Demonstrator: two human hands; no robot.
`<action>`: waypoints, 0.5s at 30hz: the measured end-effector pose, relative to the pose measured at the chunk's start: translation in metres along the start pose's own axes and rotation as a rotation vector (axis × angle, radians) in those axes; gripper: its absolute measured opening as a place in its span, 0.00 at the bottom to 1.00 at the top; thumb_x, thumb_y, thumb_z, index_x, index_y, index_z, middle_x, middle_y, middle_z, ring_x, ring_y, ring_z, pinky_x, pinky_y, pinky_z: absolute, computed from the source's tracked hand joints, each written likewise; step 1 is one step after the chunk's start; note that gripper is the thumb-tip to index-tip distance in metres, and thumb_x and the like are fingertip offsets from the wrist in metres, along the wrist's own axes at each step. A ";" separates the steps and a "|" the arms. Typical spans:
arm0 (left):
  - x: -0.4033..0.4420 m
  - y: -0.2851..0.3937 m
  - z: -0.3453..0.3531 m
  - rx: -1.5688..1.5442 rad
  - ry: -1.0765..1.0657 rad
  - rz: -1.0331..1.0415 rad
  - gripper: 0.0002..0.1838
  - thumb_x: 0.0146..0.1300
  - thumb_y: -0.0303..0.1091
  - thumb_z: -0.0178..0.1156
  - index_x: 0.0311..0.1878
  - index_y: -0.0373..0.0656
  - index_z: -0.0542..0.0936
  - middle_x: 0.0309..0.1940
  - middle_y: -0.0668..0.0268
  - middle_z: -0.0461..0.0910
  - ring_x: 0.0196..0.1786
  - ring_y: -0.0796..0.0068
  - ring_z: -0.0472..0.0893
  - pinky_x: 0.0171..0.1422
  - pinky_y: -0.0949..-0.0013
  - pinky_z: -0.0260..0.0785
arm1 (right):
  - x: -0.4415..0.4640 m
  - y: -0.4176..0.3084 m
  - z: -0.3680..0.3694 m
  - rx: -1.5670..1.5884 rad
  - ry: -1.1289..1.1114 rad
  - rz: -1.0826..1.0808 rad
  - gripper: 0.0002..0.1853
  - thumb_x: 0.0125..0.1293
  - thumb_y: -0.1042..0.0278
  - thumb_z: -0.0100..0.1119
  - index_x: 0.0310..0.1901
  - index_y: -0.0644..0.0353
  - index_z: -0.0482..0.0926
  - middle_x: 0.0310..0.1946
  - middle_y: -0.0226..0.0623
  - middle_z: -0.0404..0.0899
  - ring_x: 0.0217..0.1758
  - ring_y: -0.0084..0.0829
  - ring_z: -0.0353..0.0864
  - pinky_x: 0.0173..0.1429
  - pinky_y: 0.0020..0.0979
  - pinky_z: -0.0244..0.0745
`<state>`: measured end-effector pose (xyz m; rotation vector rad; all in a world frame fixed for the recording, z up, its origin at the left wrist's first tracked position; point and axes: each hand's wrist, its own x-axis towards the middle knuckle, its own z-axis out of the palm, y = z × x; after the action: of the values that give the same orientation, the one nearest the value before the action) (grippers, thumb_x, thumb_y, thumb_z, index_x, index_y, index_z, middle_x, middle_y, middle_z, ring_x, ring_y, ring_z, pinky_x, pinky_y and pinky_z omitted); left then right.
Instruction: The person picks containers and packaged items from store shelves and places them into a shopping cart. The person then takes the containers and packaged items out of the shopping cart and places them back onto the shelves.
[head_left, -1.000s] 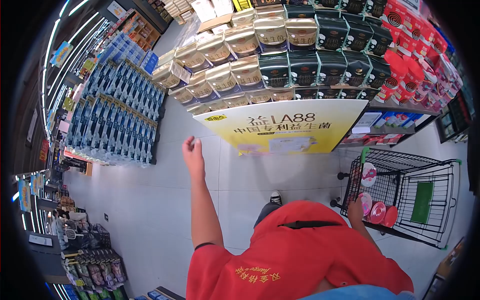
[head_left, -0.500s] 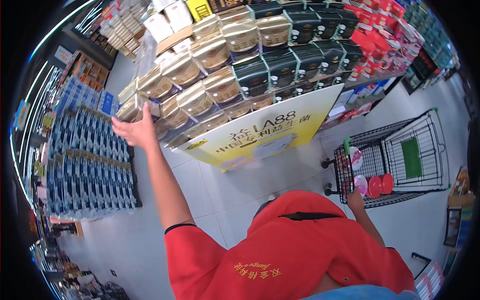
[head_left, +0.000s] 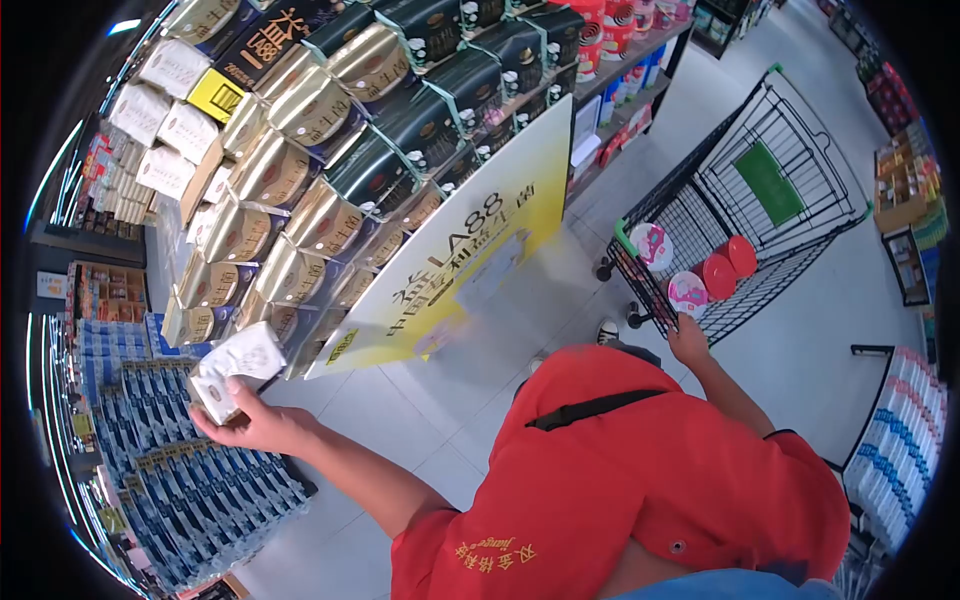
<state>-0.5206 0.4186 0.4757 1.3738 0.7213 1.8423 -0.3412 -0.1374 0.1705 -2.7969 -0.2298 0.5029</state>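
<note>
White packet (head_left: pixel 248 358) — in the left fingers (head_left: pixel 228 433)

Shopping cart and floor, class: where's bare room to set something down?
Free: inside the cart, between the red tubs and green panel; the gray floor between the yellow sign and cart. Crowded: the cart's end by the right hand, around the patterned tubs; the stacked packs behind the sign.

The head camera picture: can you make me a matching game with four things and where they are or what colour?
1. left hand
2. right hand
3. shirt
4. sign

A. yellow and white
B. at the edge of the shopping cart
C. red
D. holding a white pack

Pairs: 1-D, 2-B, 3-C, 4-A
</note>
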 end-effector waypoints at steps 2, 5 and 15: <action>-0.038 -0.010 0.003 -0.232 -0.382 -0.265 0.32 0.63 0.32 0.59 0.68 0.38 0.60 0.63 0.48 0.68 0.60 0.56 0.76 0.61 0.56 0.76 | -0.005 0.006 0.002 0.040 -0.030 -0.028 0.16 0.60 0.65 0.56 0.46 0.65 0.69 0.43 0.57 0.75 0.47 0.58 0.77 0.50 0.55 0.72; -0.115 -0.025 0.027 -0.513 -0.541 -0.857 0.33 0.62 0.37 0.59 0.68 0.38 0.62 0.64 0.56 0.70 0.66 0.58 0.70 0.73 0.51 0.59 | -0.002 -0.004 -0.006 0.050 -0.084 -0.056 0.22 0.61 0.65 0.57 0.54 0.67 0.68 0.47 0.57 0.76 0.50 0.57 0.77 0.54 0.52 0.72; -0.238 -0.015 0.115 -0.598 -1.027 -1.289 0.32 0.59 0.33 0.59 0.67 0.39 0.64 0.60 0.56 0.73 0.65 0.59 0.71 0.72 0.53 0.60 | 0.019 -0.168 -0.162 0.718 -0.087 -0.661 0.44 0.58 0.53 0.67 0.72 0.61 0.58 0.67 0.48 0.64 0.68 0.42 0.67 0.71 0.38 0.62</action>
<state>-0.3652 0.2366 0.3627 0.8494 0.2717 0.1817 -0.2822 -0.0158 0.3618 -1.8597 -0.7793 0.4233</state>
